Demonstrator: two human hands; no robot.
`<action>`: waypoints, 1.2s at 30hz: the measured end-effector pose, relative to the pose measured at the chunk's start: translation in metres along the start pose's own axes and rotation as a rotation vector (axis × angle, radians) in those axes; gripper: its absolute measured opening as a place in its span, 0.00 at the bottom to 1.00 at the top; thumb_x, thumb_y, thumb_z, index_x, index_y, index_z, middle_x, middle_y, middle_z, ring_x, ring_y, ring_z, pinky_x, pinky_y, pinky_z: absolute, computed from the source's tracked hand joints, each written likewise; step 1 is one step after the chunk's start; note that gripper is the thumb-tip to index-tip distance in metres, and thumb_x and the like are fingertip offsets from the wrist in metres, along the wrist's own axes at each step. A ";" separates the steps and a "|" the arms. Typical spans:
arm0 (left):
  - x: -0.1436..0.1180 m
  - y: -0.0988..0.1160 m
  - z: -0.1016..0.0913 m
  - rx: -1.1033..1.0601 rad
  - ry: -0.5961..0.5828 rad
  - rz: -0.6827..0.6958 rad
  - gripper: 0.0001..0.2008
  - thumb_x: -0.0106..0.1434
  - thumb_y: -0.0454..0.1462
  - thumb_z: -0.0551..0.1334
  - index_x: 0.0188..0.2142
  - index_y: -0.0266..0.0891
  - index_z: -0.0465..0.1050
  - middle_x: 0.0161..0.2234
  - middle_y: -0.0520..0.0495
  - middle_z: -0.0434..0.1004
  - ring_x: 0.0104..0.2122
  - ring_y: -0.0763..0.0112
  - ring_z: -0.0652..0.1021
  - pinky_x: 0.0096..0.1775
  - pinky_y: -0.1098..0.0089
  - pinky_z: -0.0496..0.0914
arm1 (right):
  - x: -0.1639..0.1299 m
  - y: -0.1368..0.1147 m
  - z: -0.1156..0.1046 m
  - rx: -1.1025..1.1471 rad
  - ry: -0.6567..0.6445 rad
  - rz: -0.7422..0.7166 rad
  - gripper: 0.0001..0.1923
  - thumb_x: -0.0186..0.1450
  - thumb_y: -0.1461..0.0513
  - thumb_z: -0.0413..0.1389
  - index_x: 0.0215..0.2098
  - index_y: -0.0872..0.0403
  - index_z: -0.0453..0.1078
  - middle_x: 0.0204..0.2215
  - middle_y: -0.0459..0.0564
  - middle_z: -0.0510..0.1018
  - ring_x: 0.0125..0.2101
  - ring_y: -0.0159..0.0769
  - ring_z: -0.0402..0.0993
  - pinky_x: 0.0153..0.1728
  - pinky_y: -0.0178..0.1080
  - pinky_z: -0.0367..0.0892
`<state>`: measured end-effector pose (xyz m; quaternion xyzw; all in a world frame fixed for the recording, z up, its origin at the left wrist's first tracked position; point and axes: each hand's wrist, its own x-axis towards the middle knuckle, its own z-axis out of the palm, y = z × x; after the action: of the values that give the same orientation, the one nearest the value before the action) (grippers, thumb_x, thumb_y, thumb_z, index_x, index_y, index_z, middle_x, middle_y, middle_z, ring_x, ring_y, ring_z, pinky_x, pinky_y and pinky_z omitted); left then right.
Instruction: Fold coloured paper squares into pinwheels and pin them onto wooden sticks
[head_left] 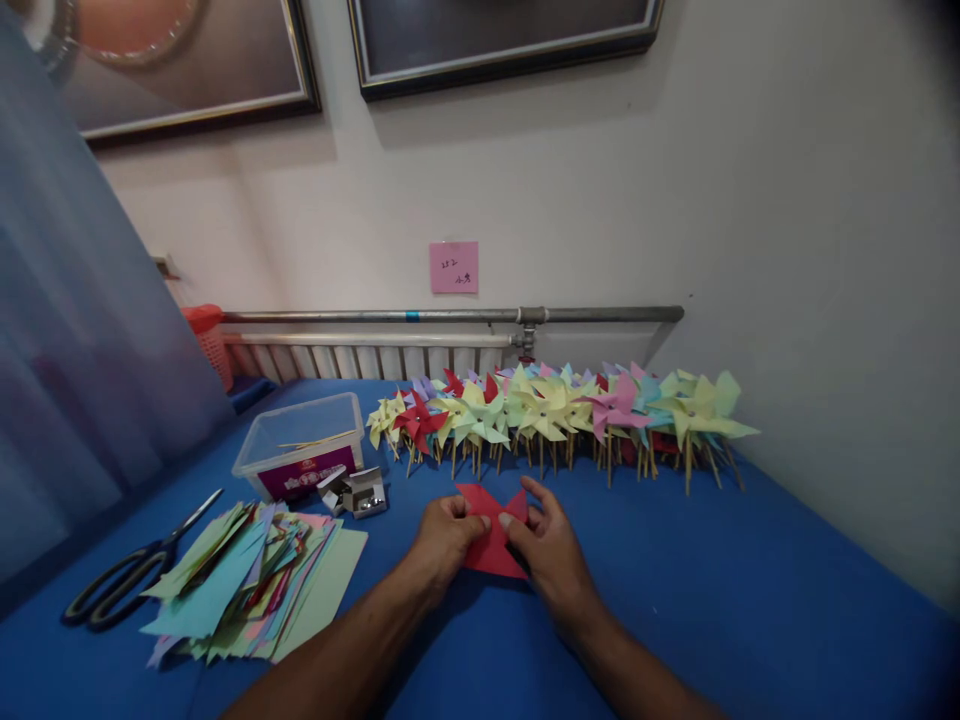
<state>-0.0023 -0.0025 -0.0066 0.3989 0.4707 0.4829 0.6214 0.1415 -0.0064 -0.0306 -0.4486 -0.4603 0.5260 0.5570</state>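
Note:
A piece of red paper (pixel 491 550) is held between both hands just above the blue table, with pointed corners sticking up at its far side. My left hand (pixel 448 535) grips its left part, the thumb pressed near the middle. From the right, my right hand (pixel 551 545) pinches the same paper, thumb on top and the index finger extended behind a raised corner. The fingers under the paper are hidden. Beyond the hands stand many finished paper pinwheels (pixel 544 410) on wooden sticks, in yellow, green, pink, red and blue.
On the left lie a pile of coloured paper sheets (pixel 225 590) and black-handled scissors (pixel 139 575). Behind them stand a clear plastic tub (pixel 300 430) with sticks in it and small open boxes (pixel 367 495) of metal pieces. A wall with pipes (pixel 375 317) bounds the blue table (pixel 675 600).

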 end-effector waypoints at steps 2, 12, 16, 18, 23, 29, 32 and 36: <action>0.000 0.000 0.001 -0.008 -0.011 0.022 0.13 0.41 0.40 0.73 0.24 0.36 0.73 0.20 0.50 0.75 0.19 0.75 0.69 0.25 0.72 0.63 | -0.001 0.002 0.000 0.112 0.017 0.049 0.41 0.56 0.50 0.65 0.63 0.51 0.57 0.29 0.45 0.79 0.26 0.38 0.76 0.29 0.39 0.70; 0.001 -0.001 0.007 -0.020 0.035 0.038 0.14 0.38 0.40 0.73 0.22 0.36 0.73 0.19 0.52 0.74 0.19 0.76 0.69 0.26 0.72 0.63 | 0.002 0.004 0.001 0.059 0.052 0.050 0.28 0.50 0.54 0.68 0.47 0.51 0.68 0.33 0.49 0.83 0.32 0.43 0.80 0.34 0.43 0.74; 0.000 -0.001 0.006 -0.010 0.024 0.029 0.16 0.37 0.40 0.74 0.22 0.37 0.71 0.19 0.52 0.74 0.20 0.76 0.69 0.26 0.73 0.62 | 0.001 -0.003 0.000 0.017 0.055 0.065 0.26 0.51 0.57 0.66 0.47 0.51 0.68 0.31 0.49 0.82 0.30 0.43 0.80 0.33 0.43 0.74; 0.000 -0.001 0.004 -0.015 0.013 0.013 0.17 0.38 0.40 0.75 0.22 0.37 0.70 0.19 0.52 0.73 0.20 0.76 0.70 0.26 0.73 0.62 | 0.000 -0.004 0.000 0.012 0.068 0.065 0.26 0.50 0.57 0.66 0.46 0.51 0.67 0.31 0.48 0.82 0.30 0.44 0.80 0.32 0.43 0.74; 0.000 -0.002 0.001 -0.016 0.012 -0.006 0.17 0.40 0.41 0.74 0.22 0.38 0.68 0.18 0.53 0.71 0.19 0.76 0.69 0.25 0.73 0.61 | 0.000 -0.003 -0.001 -0.008 0.057 0.066 0.24 0.52 0.57 0.65 0.46 0.50 0.68 0.32 0.50 0.83 0.31 0.45 0.81 0.33 0.44 0.75; 0.002 -0.005 0.001 0.014 0.022 -0.005 0.16 0.41 0.41 0.74 0.22 0.38 0.68 0.18 0.53 0.71 0.19 0.76 0.68 0.25 0.73 0.61 | 0.002 0.000 -0.002 -0.035 0.080 0.056 0.21 0.51 0.59 0.65 0.43 0.51 0.69 0.33 0.51 0.83 0.34 0.47 0.82 0.34 0.45 0.75; 0.003 -0.006 0.000 0.031 0.025 0.001 0.16 0.42 0.41 0.73 0.22 0.38 0.68 0.18 0.54 0.71 0.18 0.76 0.68 0.24 0.73 0.60 | 0.005 0.003 -0.002 -0.059 0.099 0.053 0.21 0.51 0.58 0.64 0.43 0.51 0.70 0.34 0.52 0.83 0.34 0.47 0.81 0.35 0.45 0.75; 0.003 -0.005 0.001 0.049 0.021 0.022 0.15 0.42 0.40 0.73 0.22 0.38 0.69 0.18 0.53 0.72 0.19 0.76 0.68 0.25 0.73 0.60 | 0.006 0.003 -0.002 -0.083 0.089 0.057 0.22 0.51 0.58 0.64 0.43 0.51 0.69 0.36 0.53 0.84 0.36 0.48 0.81 0.37 0.46 0.74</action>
<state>0.0001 -0.0006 -0.0118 0.4138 0.4845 0.4822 0.6013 0.1432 -0.0006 -0.0336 -0.5071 -0.4435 0.5016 0.5427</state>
